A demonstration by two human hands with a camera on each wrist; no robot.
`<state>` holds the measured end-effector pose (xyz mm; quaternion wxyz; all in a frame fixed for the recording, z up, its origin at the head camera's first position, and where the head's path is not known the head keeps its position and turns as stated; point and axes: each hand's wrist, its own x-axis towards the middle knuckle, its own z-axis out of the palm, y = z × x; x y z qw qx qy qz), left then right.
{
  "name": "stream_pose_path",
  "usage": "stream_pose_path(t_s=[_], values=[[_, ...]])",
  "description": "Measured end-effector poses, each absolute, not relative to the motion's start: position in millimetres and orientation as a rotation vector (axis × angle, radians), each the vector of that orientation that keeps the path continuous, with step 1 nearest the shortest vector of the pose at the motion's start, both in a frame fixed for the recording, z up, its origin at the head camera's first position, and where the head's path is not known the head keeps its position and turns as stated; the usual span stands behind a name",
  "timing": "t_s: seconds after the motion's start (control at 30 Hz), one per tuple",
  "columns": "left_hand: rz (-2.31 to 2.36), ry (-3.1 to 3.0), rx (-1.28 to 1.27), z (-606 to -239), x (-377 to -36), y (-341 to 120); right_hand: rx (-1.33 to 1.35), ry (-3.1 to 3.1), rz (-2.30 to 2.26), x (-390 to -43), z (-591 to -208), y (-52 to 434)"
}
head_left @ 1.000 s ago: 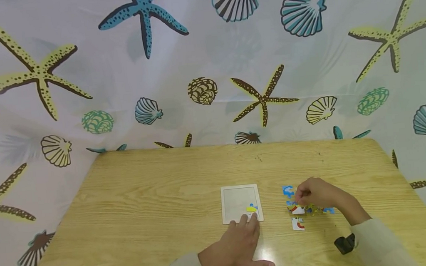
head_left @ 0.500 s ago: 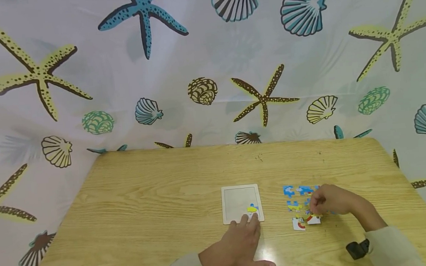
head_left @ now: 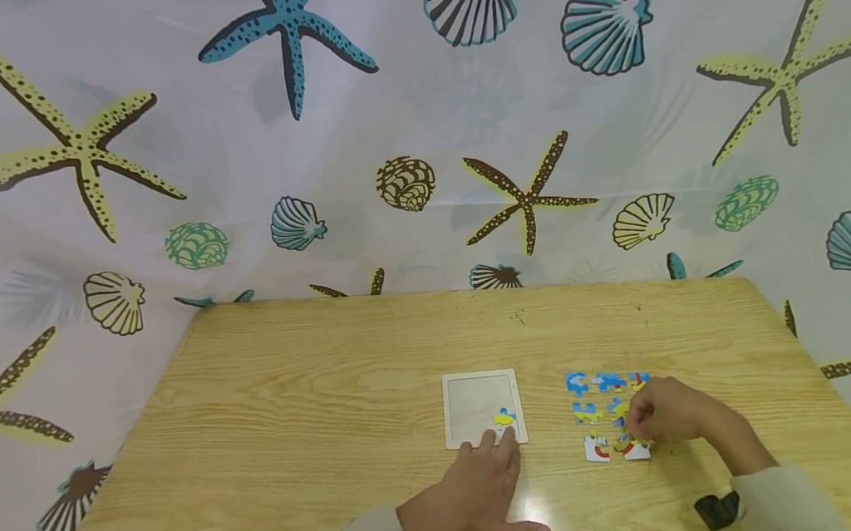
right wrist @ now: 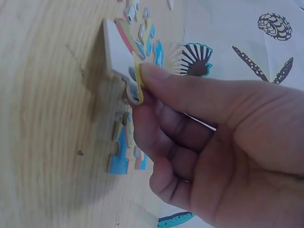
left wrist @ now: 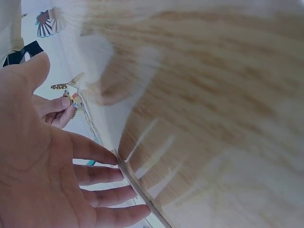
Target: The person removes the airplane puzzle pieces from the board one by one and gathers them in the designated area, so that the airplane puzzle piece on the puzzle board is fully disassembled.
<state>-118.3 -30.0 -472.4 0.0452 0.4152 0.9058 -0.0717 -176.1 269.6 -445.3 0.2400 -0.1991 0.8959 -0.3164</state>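
Observation:
My right hand [head_left: 669, 409] pinches a jigsaw puzzle piece [right wrist: 124, 50] between thumb and forefinger. The piece, white with a red band and a yellow edge, is tilted close over the table. Around it lie several more puzzle pieces [head_left: 576, 384], blue, yellow, red and white, in rough rows; my fingers cover some of them. My left hand [head_left: 481, 490] lies with fingers straight, their tips on the near edge of a square white-rimmed puzzle tray [head_left: 447, 410]. Inside the tray's lower right corner sits a blue, yellow and white piece [head_left: 504, 418], partly under the fingertips.
The wooden table [head_left: 294, 409] reaches back to a hanging cloth [head_left: 340, 139] printed with starfish and shells. A black wrist strap part [head_left: 717, 512] sits by the right sleeve [head_left: 785, 504]. Small dark marks [head_left: 517, 317] show on the table's far half.
My right hand has brought the puzzle piece right and toward me, to the near row beside another white and red piece. The left hand and tray have stayed put.

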Motion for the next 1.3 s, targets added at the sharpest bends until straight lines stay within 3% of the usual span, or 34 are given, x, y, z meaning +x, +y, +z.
stream_pose_path(t_s=[0.77, 1.3], values=[[-0.181, 2.75, 1.257, -472.6, -117.0, -29.3, -0.412, 2.679, -0.702, -166.7, -453.1, 262.4], [-0.185, 2.763, 1.253, -473.0, -119.2, -31.8, -0.405, 2.707, -0.665, -178.3, -433.9, 241.8]])
